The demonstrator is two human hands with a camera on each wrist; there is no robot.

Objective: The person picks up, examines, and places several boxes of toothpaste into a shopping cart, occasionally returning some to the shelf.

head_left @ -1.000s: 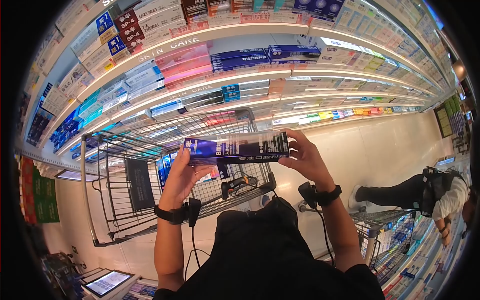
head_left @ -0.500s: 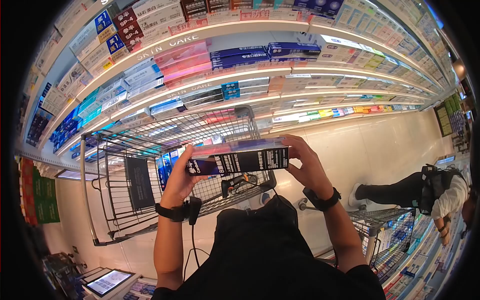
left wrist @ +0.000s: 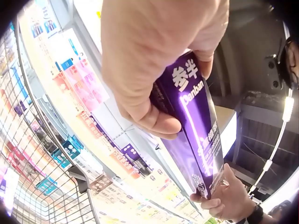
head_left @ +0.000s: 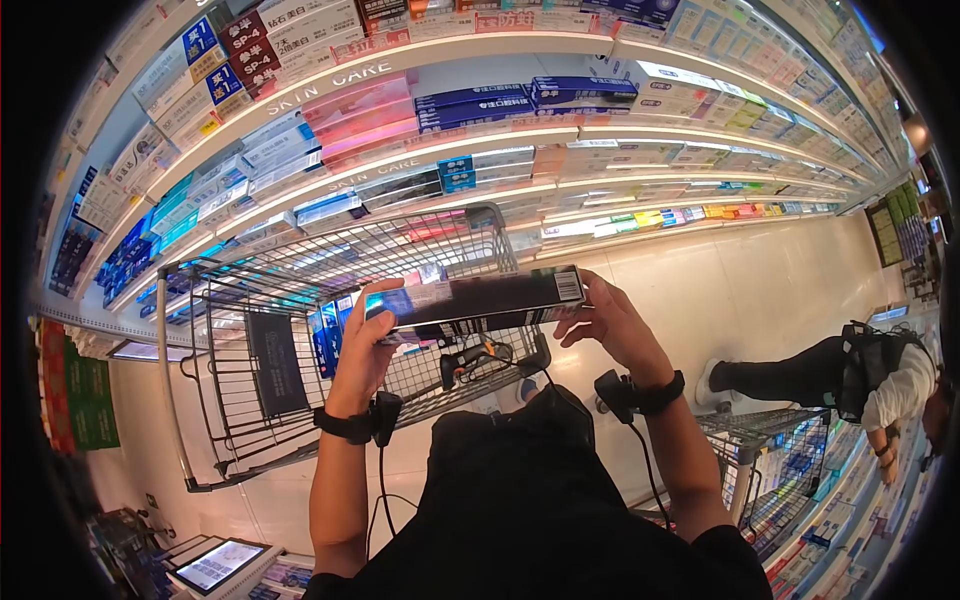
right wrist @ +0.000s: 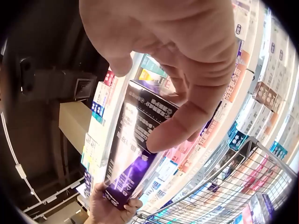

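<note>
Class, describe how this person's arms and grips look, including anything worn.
Short black sleeves leave the forearms bare. Each wrist has a black band with a black, boxy device and thin dark cable. The left grip and right grip are ungloved hands.

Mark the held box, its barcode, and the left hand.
Box (head_left: 490, 296): head view, middle of its long dark face.
Barcode (head_left: 568, 286): head view, middle of the printed bars.
Left hand (head_left: 363, 350): head view, middle of the hand, below the thumb.

A black short-sleeved shirt (head_left: 540, 520) is worn with black wristbands (head_left: 345, 428), boxy cameras (head_left: 387, 418) and thin cables (head_left: 382, 475).
</note>
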